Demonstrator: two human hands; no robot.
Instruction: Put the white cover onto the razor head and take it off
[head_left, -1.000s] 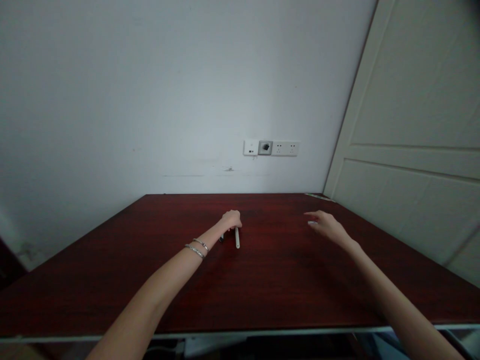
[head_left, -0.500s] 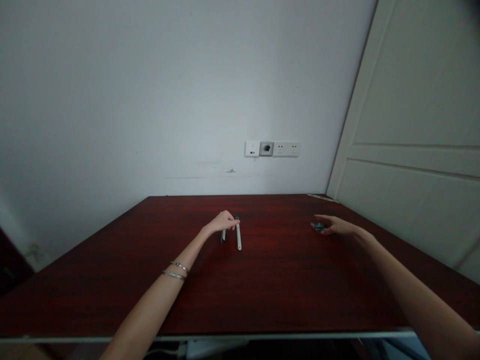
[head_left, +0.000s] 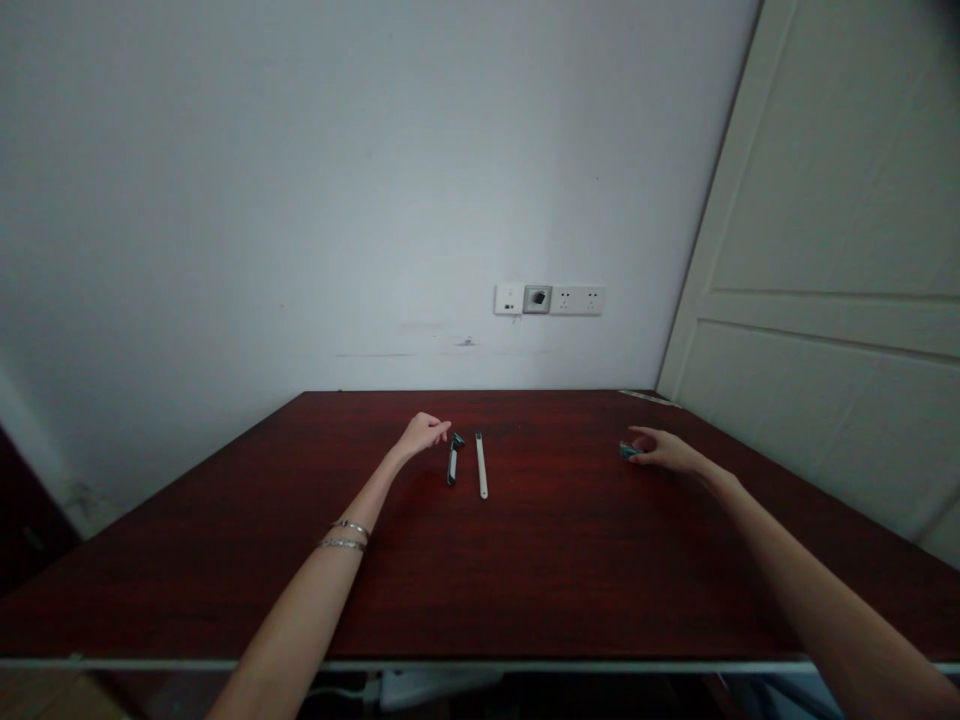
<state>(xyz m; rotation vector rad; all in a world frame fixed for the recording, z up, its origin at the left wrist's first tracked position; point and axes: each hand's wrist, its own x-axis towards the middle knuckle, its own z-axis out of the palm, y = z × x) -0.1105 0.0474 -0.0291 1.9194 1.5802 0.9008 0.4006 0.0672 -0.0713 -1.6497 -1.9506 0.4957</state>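
At the left hand, can see fingers curled narrow; cannot tell whether around anything. In the right hand, can see a small blue-green item, apparently pinched fingertip-style because so little. Just right of the left hand, can see a razor-like tool, then a white stick, both lying lengthwise on the table, perhaps spaced for separate grasping. Beyond both hands, can see wall sockets.
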